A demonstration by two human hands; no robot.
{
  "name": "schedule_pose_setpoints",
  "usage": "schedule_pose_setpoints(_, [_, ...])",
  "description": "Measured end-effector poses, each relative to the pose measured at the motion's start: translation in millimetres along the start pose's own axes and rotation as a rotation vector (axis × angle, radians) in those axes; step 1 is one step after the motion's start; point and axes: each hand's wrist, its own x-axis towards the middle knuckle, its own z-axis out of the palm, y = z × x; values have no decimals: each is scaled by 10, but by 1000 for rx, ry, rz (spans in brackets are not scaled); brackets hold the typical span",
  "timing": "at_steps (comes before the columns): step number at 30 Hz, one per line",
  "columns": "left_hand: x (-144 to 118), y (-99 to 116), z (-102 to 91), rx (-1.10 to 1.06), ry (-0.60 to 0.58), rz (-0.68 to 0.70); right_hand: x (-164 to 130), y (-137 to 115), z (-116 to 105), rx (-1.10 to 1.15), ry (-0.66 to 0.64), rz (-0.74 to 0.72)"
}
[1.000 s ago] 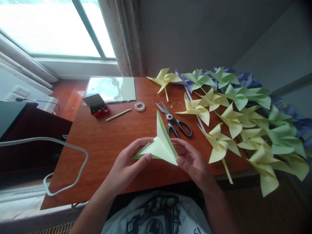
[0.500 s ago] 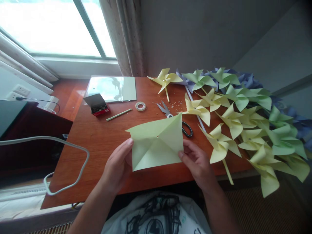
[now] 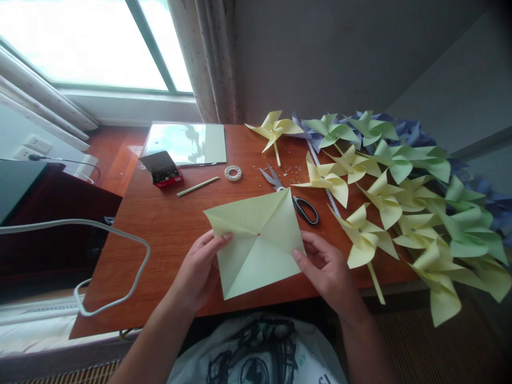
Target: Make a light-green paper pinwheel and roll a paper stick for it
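Observation:
A pale yellow-green square sheet of paper (image 3: 256,261), creased along its diagonals and with a small hole at its centre, is held above the front of the table. My left hand (image 3: 206,261) pinches its left edge, thumb on top and fingers underneath. At the right edge, my right hand (image 3: 322,261) grips it the same way. Just beyond the sheet's far corner lie scissors (image 3: 306,209) with black handles, blades apart. A roll of tape (image 3: 232,173) and a pale rolled paper stick (image 3: 198,186) rest farther back on the left.
Many yellow, green and purple paper pinwheels (image 3: 362,232) cover the right side of the wooden table (image 3: 160,266). An open red box (image 3: 162,170) of small metal pieces stands at the back left, before a clear plastic folder (image 3: 216,144). A white cable (image 3: 136,277) loops over the left edge.
The sheet has tilted to show more of its face and turned slightly, its near corner now lower. My left thumb has moved farther onto the paper.

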Motion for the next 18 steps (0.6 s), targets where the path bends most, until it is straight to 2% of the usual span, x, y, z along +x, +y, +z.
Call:
schedule_pose_setpoints(6, [16,-3,-8,-31,-26,-63,-1,-15,6,32,-16,40])
schedule_pose_setpoints(13, [2,8,17,-30,9,-39,-3,-54,26,30,-2,19])
schedule_pose_setpoints(18, [6,17,17,-63,-18,-115,0,-46,24,42,-16,39])
